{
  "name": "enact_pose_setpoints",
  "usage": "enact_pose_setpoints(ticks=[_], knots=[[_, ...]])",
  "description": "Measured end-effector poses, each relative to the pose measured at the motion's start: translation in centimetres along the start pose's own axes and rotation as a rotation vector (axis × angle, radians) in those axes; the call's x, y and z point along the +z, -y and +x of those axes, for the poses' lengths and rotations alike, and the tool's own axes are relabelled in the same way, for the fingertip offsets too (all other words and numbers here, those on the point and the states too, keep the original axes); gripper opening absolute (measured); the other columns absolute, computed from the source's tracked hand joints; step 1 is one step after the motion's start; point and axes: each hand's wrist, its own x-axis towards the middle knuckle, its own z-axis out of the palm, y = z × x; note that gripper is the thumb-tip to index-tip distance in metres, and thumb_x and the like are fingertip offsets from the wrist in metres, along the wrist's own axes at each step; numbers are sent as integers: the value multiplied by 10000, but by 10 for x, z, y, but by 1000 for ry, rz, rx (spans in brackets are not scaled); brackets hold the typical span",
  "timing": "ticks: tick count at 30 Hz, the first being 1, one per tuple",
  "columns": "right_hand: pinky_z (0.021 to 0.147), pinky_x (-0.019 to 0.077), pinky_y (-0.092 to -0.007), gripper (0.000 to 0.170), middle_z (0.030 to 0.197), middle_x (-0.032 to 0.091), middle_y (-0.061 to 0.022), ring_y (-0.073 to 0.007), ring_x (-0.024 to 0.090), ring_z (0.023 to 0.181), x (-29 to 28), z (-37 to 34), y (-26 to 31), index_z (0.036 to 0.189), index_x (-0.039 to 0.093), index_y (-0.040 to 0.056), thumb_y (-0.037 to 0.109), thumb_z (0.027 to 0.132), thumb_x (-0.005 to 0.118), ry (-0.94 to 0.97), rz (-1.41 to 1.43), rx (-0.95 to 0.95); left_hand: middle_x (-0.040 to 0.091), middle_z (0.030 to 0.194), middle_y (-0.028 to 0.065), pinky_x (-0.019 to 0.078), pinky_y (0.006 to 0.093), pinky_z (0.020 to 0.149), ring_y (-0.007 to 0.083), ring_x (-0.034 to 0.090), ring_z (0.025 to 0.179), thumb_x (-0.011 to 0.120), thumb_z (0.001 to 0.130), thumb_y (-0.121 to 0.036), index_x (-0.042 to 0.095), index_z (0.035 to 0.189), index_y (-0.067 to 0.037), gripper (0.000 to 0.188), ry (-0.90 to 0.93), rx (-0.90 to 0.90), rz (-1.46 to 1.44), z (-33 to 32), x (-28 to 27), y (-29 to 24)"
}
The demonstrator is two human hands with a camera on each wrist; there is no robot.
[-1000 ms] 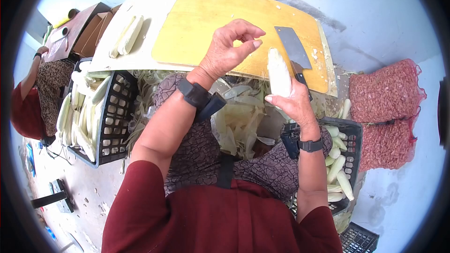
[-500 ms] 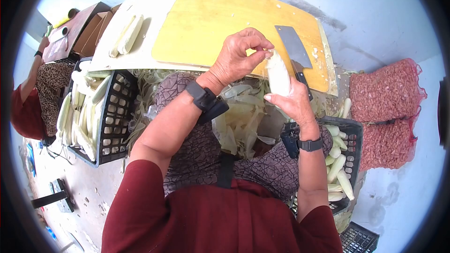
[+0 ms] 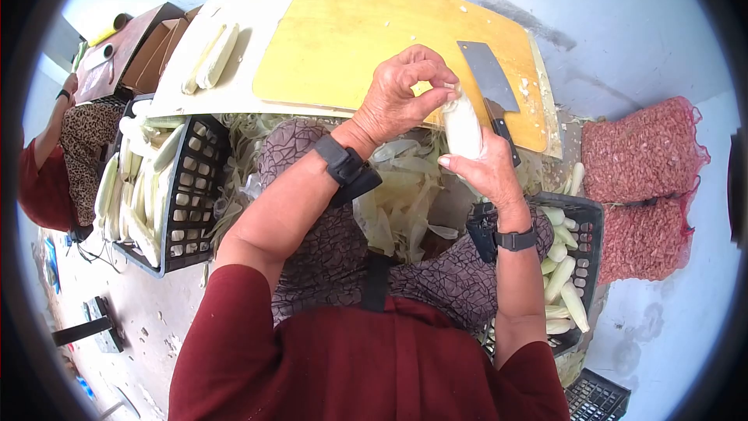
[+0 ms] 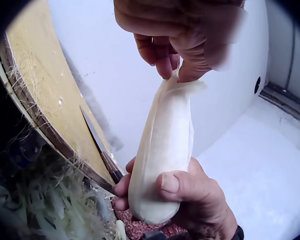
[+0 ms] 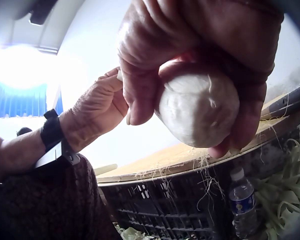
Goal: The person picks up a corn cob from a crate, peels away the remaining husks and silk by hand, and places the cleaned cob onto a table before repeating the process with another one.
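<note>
An ear of corn [image 3: 463, 126] in a thin pale husk stands tilted up before the person, near the board's front edge. The right hand [image 3: 495, 171] grips its lower part, thumb across the front. At the tip, the left hand [image 3: 405, 93] pinches the husk end between thumb and finger. In the left wrist view a loose husk flap [image 4: 190, 89] sticks out beside that pinch. The ear's rounded butt [image 5: 202, 107] faces the right wrist camera. A cleaver [image 3: 489, 74] lies on the yellow cutting board [image 3: 351, 39], just beyond the hands.
Two ears [image 3: 218, 57] lie on the white surface. Crates of corn stand left [image 3: 195, 187] and right [image 3: 588, 242]. Loose husks [image 3: 397, 195] lie between the knees. Red mesh sacks [image 3: 639, 156] sit right, another person [image 3: 51, 156] at far left. A bottle [image 5: 242, 205] stands below the board.
The left hand has come right and down onto the ear's tip and now pinches the husk there. The right hand's grip stays almost where it was.
</note>
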Motion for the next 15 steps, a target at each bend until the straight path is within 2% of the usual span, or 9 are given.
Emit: enact_pose_setpoints(ticks=[7,11,13,15], knots=[[671,489,-367,464,759,622,-184,-294,622,707,1,-1,1,844,572,-39,262,583,809,-7,-55,-15,580,817,61,495,262,671,131,589,736,718,685,-19,649,801,-27,135,7,-132,-75,-3,4,0],[679,490,-370,465,764,624,-181,-296,623,718,0,-1,2,854,575,-35,267,585,806,-5,-85,-10,578,819,61,495,266,671,135,583,730,708,700,-20,637,790,-23,114,16,-119,-50,-3,2,1],[683,490,-370,465,767,626,-177,-297,623,720,1,-1,2,863,579,-31,270,587,803,8,-74,-7,574,819,63,491,269,680,145,582,739,702,715,-28,635,797,-23,106,37,-52,33,-2,1,1],[682,491,-369,463,769,628,-175,-296,625,722,1,0,2,866,581,-29,268,588,802,12,-76,-3,574,818,66,487,274,681,150,579,740,698,721,-31,624,795,-23,105,33,-75,11,-3,1,1]])
